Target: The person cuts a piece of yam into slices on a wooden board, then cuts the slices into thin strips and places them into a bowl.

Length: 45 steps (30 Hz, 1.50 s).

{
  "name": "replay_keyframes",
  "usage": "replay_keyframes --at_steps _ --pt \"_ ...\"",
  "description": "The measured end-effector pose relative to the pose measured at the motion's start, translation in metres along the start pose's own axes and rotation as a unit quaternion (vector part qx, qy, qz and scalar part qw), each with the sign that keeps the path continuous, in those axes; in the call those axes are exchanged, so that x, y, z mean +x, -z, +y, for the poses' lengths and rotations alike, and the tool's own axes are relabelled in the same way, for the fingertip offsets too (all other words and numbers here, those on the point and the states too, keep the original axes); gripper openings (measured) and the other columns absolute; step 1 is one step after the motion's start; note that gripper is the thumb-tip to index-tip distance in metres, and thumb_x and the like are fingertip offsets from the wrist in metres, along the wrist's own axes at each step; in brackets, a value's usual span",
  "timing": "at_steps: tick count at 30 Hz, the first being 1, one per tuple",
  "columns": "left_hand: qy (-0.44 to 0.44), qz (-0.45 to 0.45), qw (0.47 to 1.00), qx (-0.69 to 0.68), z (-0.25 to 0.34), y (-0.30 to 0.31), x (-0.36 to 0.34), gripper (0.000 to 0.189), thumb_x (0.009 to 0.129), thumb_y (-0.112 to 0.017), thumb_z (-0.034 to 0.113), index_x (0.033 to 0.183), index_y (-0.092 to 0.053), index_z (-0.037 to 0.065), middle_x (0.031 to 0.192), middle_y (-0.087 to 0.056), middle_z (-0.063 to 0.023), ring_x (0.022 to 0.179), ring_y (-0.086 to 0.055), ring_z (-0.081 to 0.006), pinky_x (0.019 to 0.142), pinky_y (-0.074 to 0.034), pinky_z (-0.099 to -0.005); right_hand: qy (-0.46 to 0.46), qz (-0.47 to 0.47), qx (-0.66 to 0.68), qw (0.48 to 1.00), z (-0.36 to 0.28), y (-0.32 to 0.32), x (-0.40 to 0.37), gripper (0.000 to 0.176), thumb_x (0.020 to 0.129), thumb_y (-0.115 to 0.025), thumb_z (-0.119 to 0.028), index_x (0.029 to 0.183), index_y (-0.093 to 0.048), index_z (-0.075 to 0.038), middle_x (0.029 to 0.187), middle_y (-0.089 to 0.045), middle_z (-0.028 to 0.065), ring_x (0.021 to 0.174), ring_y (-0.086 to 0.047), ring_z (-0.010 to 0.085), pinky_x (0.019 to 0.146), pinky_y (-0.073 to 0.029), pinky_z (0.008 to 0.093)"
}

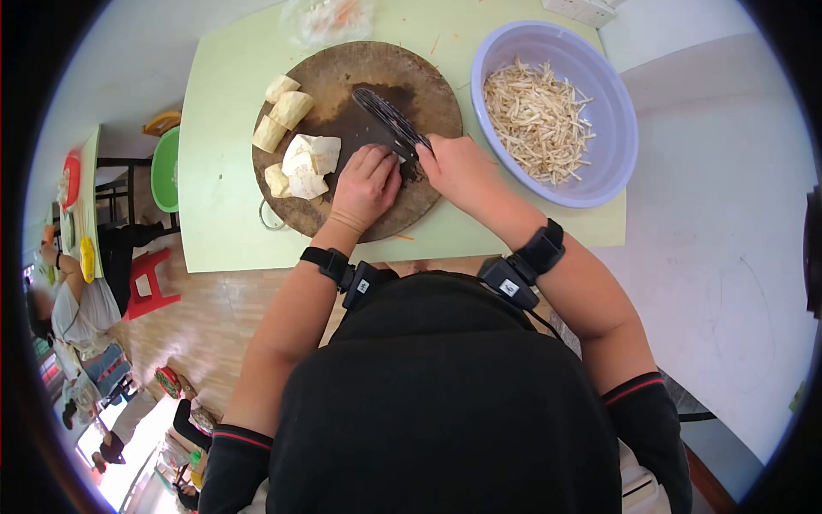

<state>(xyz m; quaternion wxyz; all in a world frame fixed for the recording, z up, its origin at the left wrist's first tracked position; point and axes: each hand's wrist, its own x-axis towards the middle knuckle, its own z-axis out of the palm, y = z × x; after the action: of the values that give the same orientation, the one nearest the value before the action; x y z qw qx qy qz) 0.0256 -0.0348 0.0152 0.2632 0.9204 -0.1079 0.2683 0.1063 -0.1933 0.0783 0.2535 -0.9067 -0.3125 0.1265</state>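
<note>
My right hand point(454, 167) is closed round the handle of a dark-bladed kitchen knife point(385, 113), whose blade points to the far left over the board. Just left of it, my left hand point(368, 184) has its fingers curled and pressed down on the round wooden chopping board point(342, 73). A small bit of pale root vegetable point(401, 159) shows by those fingertips, close to the knife; the rest is hidden under the hand. On the board's left side lie white cut chunks point(310, 163) and several yellowish peeled pieces point(289, 110).
A lilac basin point(618, 128) holding thin pale vegetable strips point(539, 120) stands right of the board. A clear plastic bag point(330, 19) lies behind on the pale green table point(218, 206). Left are a green basin point(164, 171), a red stool point(150, 283) and other people.
</note>
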Motion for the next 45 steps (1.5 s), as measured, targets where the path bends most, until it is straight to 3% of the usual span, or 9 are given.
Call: replay_keyframes --at_steps 9,15,18,21,30,38,45 --pt "-0.007 -0.010 1.000 0.015 -0.004 -0.002 -0.002 0.017 0.071 -0.068 0.002 0.087 -0.063 -0.001 0.092 -0.060 -0.0108 0.086 -0.058 -0.0280 0.076 -0.050 -0.0354 0.014 -0.078 -0.061 0.995 -0.014 0.017 -0.027 0.027 0.095 -0.049 -0.022 0.084 -0.062 0.000 0.067 -0.064 0.0208 0.066 -0.065 0.0382 0.059 -0.052 0.0483" --pt "0.005 -0.020 1.000 0.005 -0.002 0.001 -0.002 0.019 0.069 -0.069 -0.002 0.088 -0.063 -0.002 0.092 -0.061 -0.0130 0.086 -0.059 -0.0306 0.077 -0.051 -0.0368 0.014 -0.064 -0.043 0.997 -0.017 -0.001 -0.018 0.029 0.095 -0.050 -0.024 0.085 -0.059 0.001 0.066 -0.061 0.0222 0.065 -0.062 0.0419 0.061 -0.050 0.0496" --pt "-0.002 -0.017 1.000 -0.002 -0.004 0.000 -0.002 0.018 0.070 -0.069 -0.002 0.087 -0.063 -0.002 0.092 -0.061 -0.0130 0.086 -0.059 -0.0305 0.077 -0.051 -0.0367 0.043 -0.013 -0.033 0.998 -0.011 -0.011 -0.001 0.030 0.095 -0.050 -0.025 0.083 -0.060 0.001 0.066 -0.061 0.0223 0.065 -0.061 0.0421 0.060 -0.050 0.0497" --pt "-0.001 0.005 1.000 -0.006 -0.003 -0.002 -0.001 0.017 0.071 -0.069 -0.002 0.087 -0.062 -0.001 0.092 -0.061 -0.0125 0.085 -0.059 -0.0301 0.076 -0.051 -0.0365 -0.010 0.008 -0.012 1.000 -0.004 -0.005 0.008 0.027 0.094 -0.050 -0.023 0.083 -0.062 -0.001 0.071 -0.065 0.0209 0.069 -0.065 0.0394 0.064 -0.053 0.0473" --pt "0.018 0.018 1.000 -0.011 -0.004 -0.002 -0.003 0.017 0.071 -0.067 -0.004 0.087 -0.063 -0.001 0.092 -0.060 -0.0127 0.084 -0.059 -0.0299 0.074 -0.051 -0.0363 -0.013 -0.062 -0.027 0.998 -0.012 0.019 -0.027 0.031 0.095 -0.051 -0.027 0.084 -0.061 0.000 0.068 -0.062 0.0232 0.066 -0.062 0.0419 0.062 -0.049 0.0509" --pt "0.003 0.000 1.000 0.008 -0.003 -0.002 -0.003 0.017 0.070 -0.068 -0.003 0.087 -0.064 -0.003 0.093 -0.061 -0.0142 0.086 -0.059 -0.0311 0.076 -0.051 -0.0368 0.014 -0.086 -0.048 0.995 -0.019 0.016 -0.029 0.018 0.087 -0.053 -0.015 0.082 -0.061 0.000 0.071 -0.066 0.0203 0.070 -0.066 0.0371 0.062 -0.053 0.0466" --pt "0.009 -0.009 1.000 0.011 -0.005 -0.002 -0.003 0.015 0.071 -0.068 0.002 0.085 -0.064 -0.001 0.089 -0.060 -0.0117 0.086 -0.058 -0.0298 0.076 -0.049 -0.0369 0.029 -0.028 -0.053 0.998 -0.017 -0.011 -0.006 0.020 0.088 -0.054 -0.016 0.081 -0.062 0.000 0.073 -0.067 0.0201 0.072 -0.067 0.0364 0.063 -0.054 0.0465"
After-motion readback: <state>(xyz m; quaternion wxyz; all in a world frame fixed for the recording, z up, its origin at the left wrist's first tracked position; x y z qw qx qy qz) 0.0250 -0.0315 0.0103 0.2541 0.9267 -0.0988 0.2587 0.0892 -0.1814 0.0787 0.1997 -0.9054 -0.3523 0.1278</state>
